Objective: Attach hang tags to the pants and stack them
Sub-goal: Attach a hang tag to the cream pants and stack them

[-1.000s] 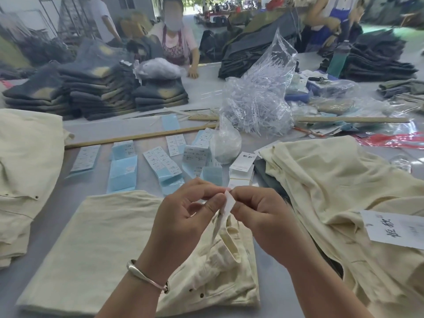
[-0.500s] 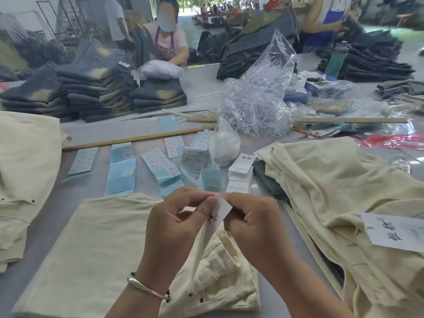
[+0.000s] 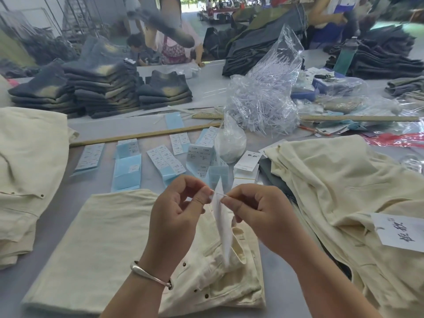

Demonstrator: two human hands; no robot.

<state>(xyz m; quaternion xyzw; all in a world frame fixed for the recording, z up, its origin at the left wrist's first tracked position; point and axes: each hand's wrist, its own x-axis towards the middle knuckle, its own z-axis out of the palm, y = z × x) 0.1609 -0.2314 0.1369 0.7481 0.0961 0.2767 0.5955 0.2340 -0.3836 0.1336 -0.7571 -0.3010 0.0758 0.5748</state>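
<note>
Far L: finished cream stack point(image 3: 27, 171) at table edge. Centre: folded cream pants point(image 3: 96, 244) flat, waistband toward R. L hand point(image 3: 176, 216) pinches top of white hang tag point(image 3: 221, 228) btwn thumb + forefinger; R hand point(image 3: 259, 214) pinches thin fastener at same spot. Tag hangs over waistband. Tag light, stiff card, take by top edge. Pants soft, floppy; lift by fold. R: untagged cream pile point(image 3: 339, 193).

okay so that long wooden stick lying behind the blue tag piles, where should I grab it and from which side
Grip the wooden stick near its bare middle, coming down from above. It lies flat on the table, thin, so fingers can pinch across its width; its right end runs close to the small white bag.
</note>
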